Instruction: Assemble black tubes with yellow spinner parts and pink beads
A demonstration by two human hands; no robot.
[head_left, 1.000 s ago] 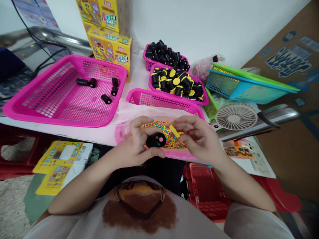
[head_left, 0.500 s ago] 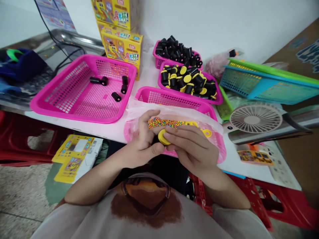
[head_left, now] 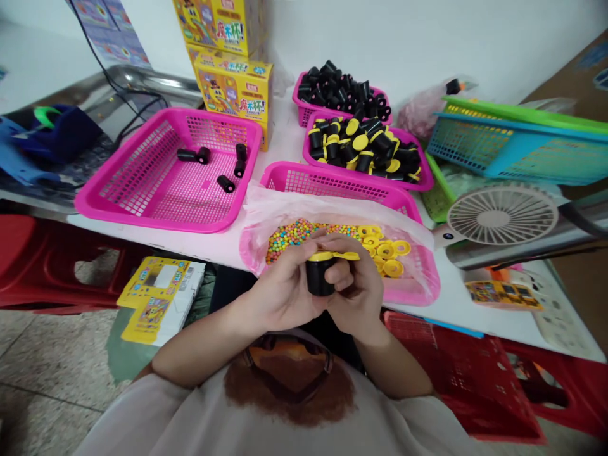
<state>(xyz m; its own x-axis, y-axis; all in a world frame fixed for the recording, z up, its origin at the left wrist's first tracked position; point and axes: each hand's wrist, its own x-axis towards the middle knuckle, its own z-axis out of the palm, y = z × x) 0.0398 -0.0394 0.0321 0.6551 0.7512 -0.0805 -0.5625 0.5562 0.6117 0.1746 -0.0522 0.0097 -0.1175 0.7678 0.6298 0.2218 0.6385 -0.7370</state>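
A small black cup [head_left: 319, 278] with a yellow flip lid [head_left: 349, 256] stands upright between my two hands, the lid swung out to the right. My left hand [head_left: 287, 278] holds the cup's left side, its thumb near the yellow rim. My right hand [head_left: 356, 285] grips the other side, fingers curled against the cup below the lid. Right behind my hands is a plastic-lined pink basket [head_left: 432, 278] with many colored candy beads [head_left: 289, 234] at its left and several yellow ring-shaped lids [head_left: 392, 267] at its right.
A pink basket [head_left: 156, 223] at left holds several black cups. Behind, one pink basket [head_left: 422, 183] is full of yellow-lidded cups and another [head_left: 300, 114] of plain black cups. Yellow boxes [head_left: 232, 88] are stacked against the wall. A small fan [head_left: 503, 215] stands at right.
The cup has turned from lying tilted, yellow end toward me, to upright with its lid swung out. My right hand has shifted around the cup's right side. The view has shifted slightly.
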